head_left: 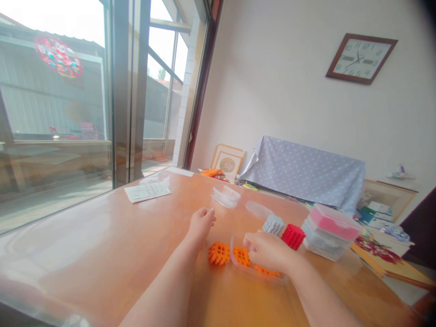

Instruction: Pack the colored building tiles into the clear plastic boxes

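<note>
My right hand reaches into a clear plastic box that holds orange grid-shaped blocks; its fingers are curled over the blocks, and what they pinch is hidden. My left hand rests on the wooden table with fingers loosely curled, holding nothing visible. An assembled orange block piece lies on the table between the hands. A grey block cube and a red block cube stand just beyond the right hand.
An empty clear box and a clear lid lie farther back. Stacked clear boxes with pink and grey pieces stand at right. A paper sheet lies near the window. A covered object stands at the wall.
</note>
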### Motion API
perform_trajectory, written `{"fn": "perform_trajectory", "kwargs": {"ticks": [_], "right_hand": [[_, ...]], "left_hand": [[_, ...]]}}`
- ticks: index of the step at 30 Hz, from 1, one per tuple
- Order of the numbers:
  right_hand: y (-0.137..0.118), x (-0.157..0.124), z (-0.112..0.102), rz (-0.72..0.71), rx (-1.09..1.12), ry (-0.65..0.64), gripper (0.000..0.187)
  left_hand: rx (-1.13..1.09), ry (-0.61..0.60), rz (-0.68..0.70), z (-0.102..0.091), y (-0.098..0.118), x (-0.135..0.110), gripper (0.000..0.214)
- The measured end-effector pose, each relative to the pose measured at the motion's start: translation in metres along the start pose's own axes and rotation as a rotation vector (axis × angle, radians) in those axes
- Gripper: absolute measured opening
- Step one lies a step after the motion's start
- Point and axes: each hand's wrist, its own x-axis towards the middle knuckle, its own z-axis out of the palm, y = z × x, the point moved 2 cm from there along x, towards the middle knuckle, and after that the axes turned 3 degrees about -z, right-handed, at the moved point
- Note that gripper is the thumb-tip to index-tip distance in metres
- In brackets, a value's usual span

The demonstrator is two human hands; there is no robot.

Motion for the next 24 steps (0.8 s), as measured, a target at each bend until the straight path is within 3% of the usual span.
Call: {"fn": "perform_trajectory", "kwargs": {"ticks": [7,15,19,24], "right_hand": [[0.004,0.007,0.010,-0.004,-0.076,0.038,0.019],[0.002,0.004,0.009,0.016,-0.049,-0.009,0.014],[-0.007,0.002,-0.003,0.042,-0.005,0.128,0.015],[-0.037,0.003,-0.013,-0.118,0.157,0.205,0.021]], "left_hand": [[0.005,0.002,0.000,0.000,0.000,0.000,0.032],[0.010,-0.002,0.003,0.000,0.000,0.000,0.030],[0.010,-0.002,0.011,0.000,0.001,-0.001,0.029],[0.014,0.007,0.023,0.001,0.001,-0.001,0.029]]}}
